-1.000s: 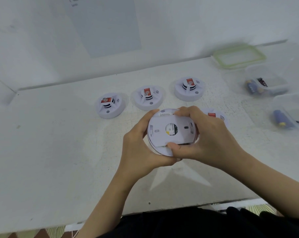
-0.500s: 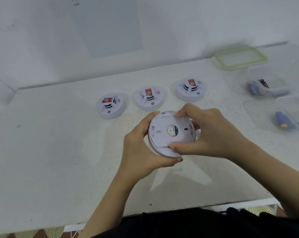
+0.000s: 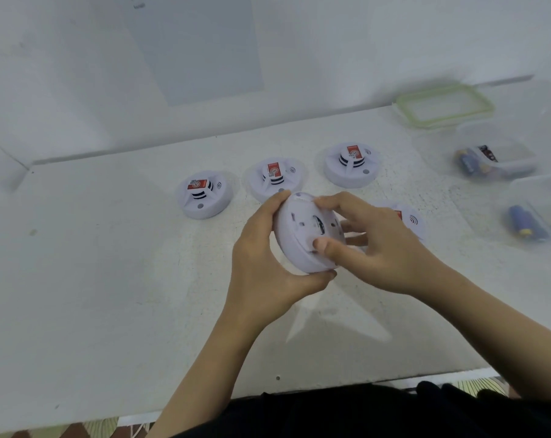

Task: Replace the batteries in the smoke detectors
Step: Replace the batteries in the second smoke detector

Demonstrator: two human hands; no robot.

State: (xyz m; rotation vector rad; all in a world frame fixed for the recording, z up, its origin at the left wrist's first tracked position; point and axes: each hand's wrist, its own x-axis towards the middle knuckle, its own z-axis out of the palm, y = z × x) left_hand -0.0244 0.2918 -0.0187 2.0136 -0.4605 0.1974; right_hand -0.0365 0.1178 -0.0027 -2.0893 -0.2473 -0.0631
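Observation:
I hold a round white smoke detector (image 3: 296,235) above the table, its flat back turned up and tilted toward the right. My left hand (image 3: 261,263) grips its left and lower rim. My right hand (image 3: 375,245) grips its right side, thumb pressing on the back plate near the lower edge. Three more detectors with red labels lie face up behind: left detector (image 3: 204,194), middle detector (image 3: 275,178), right detector (image 3: 351,164). Another detector (image 3: 410,218) lies partly hidden behind my right hand.
At the right stand two clear tubs holding blue batteries, the far tub (image 3: 495,161) and the near tub (image 3: 535,216). A green-rimmed lid (image 3: 444,104) lies at the back right. The white table (image 3: 94,279) ends at a wall behind.
The held detector has tilted so its back faces more to the right, and my right thumb has moved onto the back plate. The detectors on the table stayed put.

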